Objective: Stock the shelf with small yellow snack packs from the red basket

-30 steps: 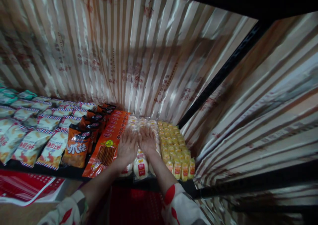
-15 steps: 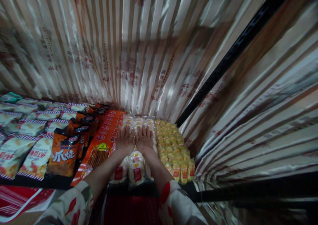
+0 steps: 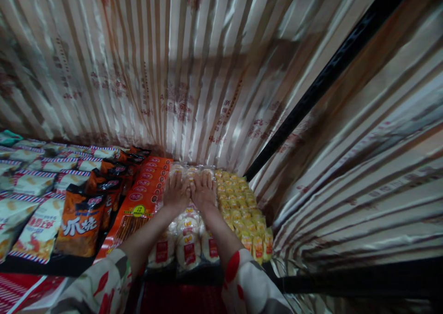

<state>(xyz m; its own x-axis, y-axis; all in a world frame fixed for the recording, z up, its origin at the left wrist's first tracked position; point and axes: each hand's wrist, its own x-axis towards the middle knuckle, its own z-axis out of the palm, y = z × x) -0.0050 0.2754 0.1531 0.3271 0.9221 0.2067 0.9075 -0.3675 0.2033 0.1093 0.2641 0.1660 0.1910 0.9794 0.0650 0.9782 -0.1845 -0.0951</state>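
My left hand (image 3: 176, 191) and my right hand (image 3: 203, 190) lie flat, side by side, on clear packs of round white pastries (image 3: 188, 245) with red labels. Both palms face down with fingers stretched toward the back, and the thumbs nearly meet. Left of my hands, orange packs of brown sticks (image 3: 133, 226) overlap in a row running back. To the right stand rows of small yellow-wrapped cakes (image 3: 238, 203). The back part of the white pastry packs is partly hidden under my hands.
Orange-and-black snack bags (image 3: 80, 221) and rows of white snack bags (image 3: 38, 226) fill the shelf's left side. Striped, printed sheeting (image 3: 194, 97) hangs behind. A black metal post (image 3: 311, 92) slants at the right. Something red (image 3: 31, 288) lies below the shelf edge.
The view has shifted slightly, so the shelf's front sits a little lower in the picture. Both hands stay flat on the pastry packs, a touch farther back on them.
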